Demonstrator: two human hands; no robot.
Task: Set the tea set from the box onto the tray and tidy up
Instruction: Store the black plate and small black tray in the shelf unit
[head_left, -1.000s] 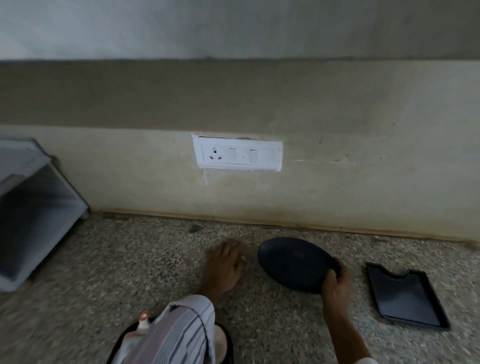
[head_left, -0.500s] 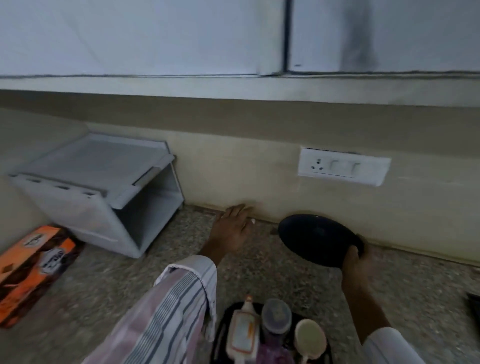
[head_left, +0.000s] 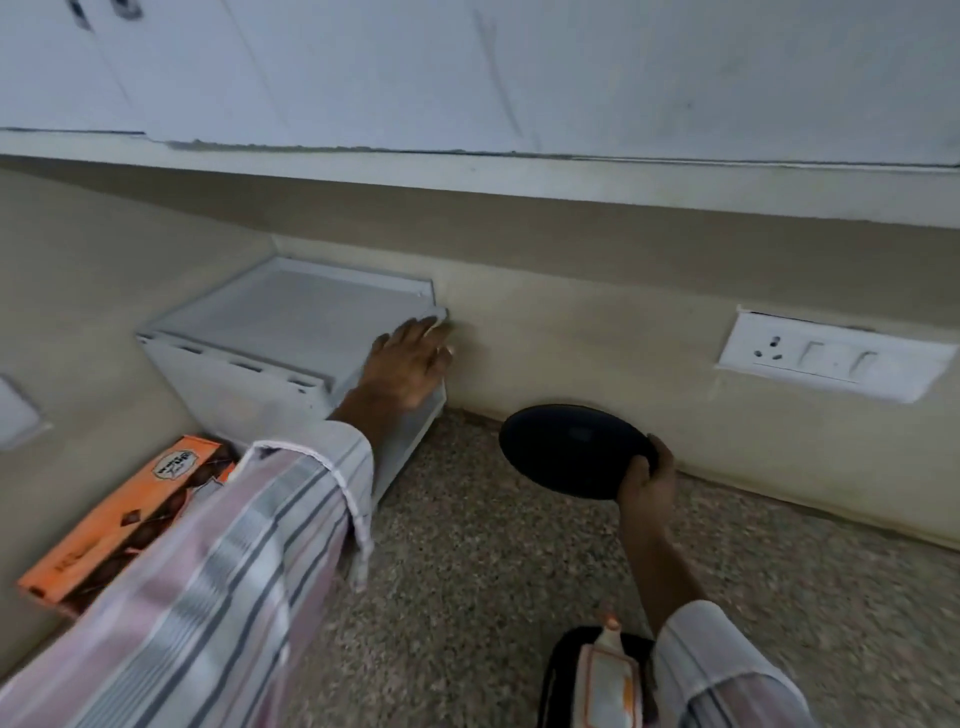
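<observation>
Left sleeve (head_left: 223, 577) fills the lower-left corner, well below the wall socket (head_left: 831, 358): a loose woven shirt, pale pink and white, crossed by grey lengthwise stripes of mixed widths. Its cuff (head_left: 353, 467) is a broad band, the stripes running around the wrist here, edged with a thin pale hem, and gaping a little. Beyond the cuff the left hand (head_left: 408, 358) is bare, no ring or watch showing. Right sleeve (head_left: 727, 670), below the socket at the bottom edge, is the same striped cloth, cuff ending partway up the forearm. The right hand (head_left: 647, 480) is bare too.
</observation>
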